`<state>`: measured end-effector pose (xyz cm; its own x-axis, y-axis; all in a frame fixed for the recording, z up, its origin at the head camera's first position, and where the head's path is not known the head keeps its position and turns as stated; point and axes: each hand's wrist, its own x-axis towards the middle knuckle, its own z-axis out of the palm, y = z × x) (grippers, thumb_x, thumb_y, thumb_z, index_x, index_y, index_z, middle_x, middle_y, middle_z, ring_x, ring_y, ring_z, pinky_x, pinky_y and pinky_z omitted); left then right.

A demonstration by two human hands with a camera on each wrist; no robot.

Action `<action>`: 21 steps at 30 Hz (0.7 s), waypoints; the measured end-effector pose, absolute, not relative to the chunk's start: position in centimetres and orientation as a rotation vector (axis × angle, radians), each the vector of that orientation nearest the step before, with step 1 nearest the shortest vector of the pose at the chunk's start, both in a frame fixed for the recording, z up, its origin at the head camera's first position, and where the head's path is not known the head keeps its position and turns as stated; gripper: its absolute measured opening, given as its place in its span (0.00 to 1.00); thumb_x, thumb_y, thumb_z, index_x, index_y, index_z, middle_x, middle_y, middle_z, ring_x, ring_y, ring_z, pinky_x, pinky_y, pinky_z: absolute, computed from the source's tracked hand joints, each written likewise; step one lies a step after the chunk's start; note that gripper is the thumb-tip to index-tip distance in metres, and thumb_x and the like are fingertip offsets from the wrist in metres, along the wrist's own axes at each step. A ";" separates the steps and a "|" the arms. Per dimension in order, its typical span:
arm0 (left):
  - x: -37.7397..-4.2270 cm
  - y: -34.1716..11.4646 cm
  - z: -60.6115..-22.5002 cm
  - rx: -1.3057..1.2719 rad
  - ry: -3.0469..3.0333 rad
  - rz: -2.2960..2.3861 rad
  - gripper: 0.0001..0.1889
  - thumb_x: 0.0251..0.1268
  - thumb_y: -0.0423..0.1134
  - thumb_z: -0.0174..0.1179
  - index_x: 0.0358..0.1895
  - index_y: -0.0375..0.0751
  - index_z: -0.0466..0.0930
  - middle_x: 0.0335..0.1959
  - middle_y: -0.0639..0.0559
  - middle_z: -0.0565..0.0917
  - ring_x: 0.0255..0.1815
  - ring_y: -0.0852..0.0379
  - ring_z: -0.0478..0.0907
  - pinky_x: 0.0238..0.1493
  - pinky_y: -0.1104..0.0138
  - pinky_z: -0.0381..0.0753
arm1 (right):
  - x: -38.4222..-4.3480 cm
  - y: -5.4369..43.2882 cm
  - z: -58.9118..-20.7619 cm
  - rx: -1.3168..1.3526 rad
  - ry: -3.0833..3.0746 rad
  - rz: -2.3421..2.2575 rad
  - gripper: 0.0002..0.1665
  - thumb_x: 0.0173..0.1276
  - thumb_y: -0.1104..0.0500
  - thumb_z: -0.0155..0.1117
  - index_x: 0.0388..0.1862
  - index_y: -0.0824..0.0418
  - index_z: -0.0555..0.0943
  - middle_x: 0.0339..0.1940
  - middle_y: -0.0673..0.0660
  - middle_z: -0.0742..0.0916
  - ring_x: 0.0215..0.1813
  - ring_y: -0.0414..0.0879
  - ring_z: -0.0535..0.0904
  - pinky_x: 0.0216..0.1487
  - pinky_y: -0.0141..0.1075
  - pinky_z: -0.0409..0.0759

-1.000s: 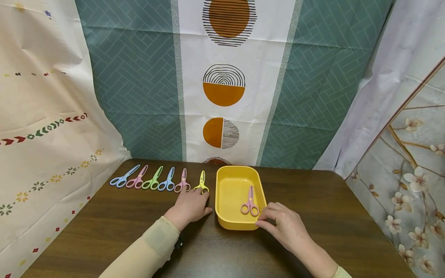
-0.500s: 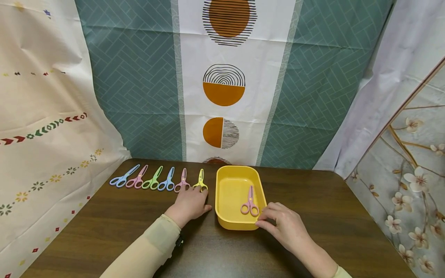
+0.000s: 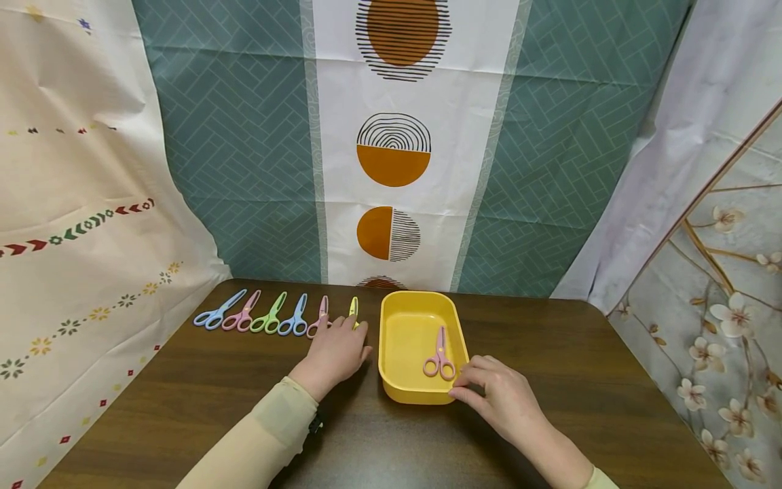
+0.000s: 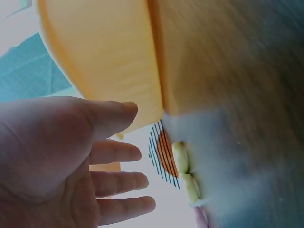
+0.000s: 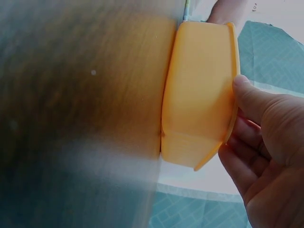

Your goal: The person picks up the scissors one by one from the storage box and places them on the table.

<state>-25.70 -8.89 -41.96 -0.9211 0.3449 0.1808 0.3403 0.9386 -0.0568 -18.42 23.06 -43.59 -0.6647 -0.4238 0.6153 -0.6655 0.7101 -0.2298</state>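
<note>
Over the handles of the yellow scissors [image 3: 354,308], my left hand [image 3: 333,353] is spread palm down in the head view. In the left wrist view its fingers [image 4: 121,180] are nearly straight, hold nothing and stand apart from the scissors' yellow handles [image 4: 186,173] on the table. Pink scissors [image 3: 322,311] lie just left of the yellow pair, partly covered by the hand. My right hand [image 3: 501,394] grips the near right rim of a yellow bin [image 5: 202,85], thumb on one side and fingers on the other. Inside the bin rests another pair of pink scissors [image 3: 440,353].
Farther left, blue scissors [image 3: 220,310], pink scissors [image 3: 241,312], green scissors [image 3: 269,314] and a second blue pair [image 3: 293,316] lie side by side along the back of the brown table [image 3: 550,353]. Patterned cloth [image 3: 391,224] hangs behind the table and at both sides.
The yellow scissors have shifted slightly away from me. My left hand's fingers now reach farther forward over them, covering their handles. The right hand and the bin have stayed put.
</note>
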 end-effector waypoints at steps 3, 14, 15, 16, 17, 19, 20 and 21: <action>-25.6 -8.7 -41.7 -0.511 -2.879 0.032 0.26 0.81 0.52 0.66 0.69 0.38 0.83 0.70 0.36 0.83 0.69 0.36 0.81 0.74 0.31 0.69 | -18.4 23.1 -43.6 0.830 -2.383 0.605 0.17 0.53 0.54 0.92 0.32 0.39 0.88 0.36 0.31 0.83 0.39 0.31 0.77 0.38 0.32 0.81; -24.8 -7.8 -40.6 -0.566 -2.739 -0.006 0.22 0.81 0.48 0.66 0.69 0.41 0.83 0.70 0.38 0.83 0.69 0.37 0.81 0.74 0.32 0.69 | -18.3 23.2 -43.6 0.845 -2.360 0.606 0.17 0.52 0.54 0.92 0.33 0.40 0.88 0.36 0.32 0.83 0.40 0.31 0.79 0.39 0.33 0.82; -24.7 -7.7 -40.5 -0.581 -2.730 -0.020 0.22 0.82 0.48 0.65 0.69 0.41 0.83 0.69 0.38 0.83 0.70 0.37 0.81 0.73 0.32 0.69 | -18.3 23.2 -43.6 0.844 -2.361 0.607 0.17 0.52 0.54 0.92 0.33 0.40 0.89 0.36 0.32 0.84 0.40 0.31 0.79 0.39 0.33 0.83; -24.5 -7.5 -40.3 -0.595 -2.716 -0.039 0.21 0.82 0.48 0.64 0.69 0.41 0.83 0.69 0.38 0.83 0.70 0.37 0.81 0.73 0.32 0.69 | -18.3 23.1 -43.6 0.843 -2.362 0.609 0.17 0.53 0.54 0.91 0.33 0.40 0.89 0.36 0.32 0.84 0.40 0.31 0.79 0.39 0.33 0.83; -24.4 -7.3 -40.1 -0.604 -2.699 -0.057 0.20 0.83 0.48 0.64 0.69 0.42 0.83 0.69 0.38 0.84 0.70 0.37 0.81 0.74 0.32 0.69 | -18.3 23.1 -43.6 0.843 -2.365 0.610 0.17 0.53 0.54 0.91 0.33 0.40 0.89 0.36 0.32 0.84 0.40 0.31 0.79 0.39 0.33 0.83; -24.2 -7.0 -39.8 -0.618 -2.667 -0.082 0.20 0.83 0.47 0.64 0.68 0.42 0.84 0.68 0.39 0.84 0.69 0.37 0.82 0.74 0.32 0.69 | -18.3 23.1 -43.5 0.840 -2.372 0.614 0.16 0.53 0.54 0.91 0.33 0.40 0.89 0.37 0.32 0.84 0.40 0.31 0.79 0.39 0.33 0.83; -24.1 -6.9 -39.7 -0.621 -2.653 -0.089 0.20 0.83 0.47 0.64 0.68 0.42 0.84 0.68 0.39 0.84 0.69 0.38 0.82 0.74 0.32 0.69 | -18.3 23.1 -43.5 0.840 -2.374 0.616 0.16 0.54 0.54 0.91 0.33 0.40 0.89 0.37 0.32 0.84 0.40 0.32 0.79 0.40 0.34 0.83; -24.0 -6.7 -39.6 -0.628 -2.644 -0.092 0.20 0.83 0.47 0.64 0.68 0.42 0.84 0.67 0.40 0.84 0.69 0.38 0.81 0.75 0.33 0.68 | -18.3 23.1 -43.5 0.840 -2.377 0.617 0.16 0.54 0.54 0.91 0.33 0.40 0.89 0.37 0.31 0.84 0.41 0.32 0.79 0.40 0.34 0.84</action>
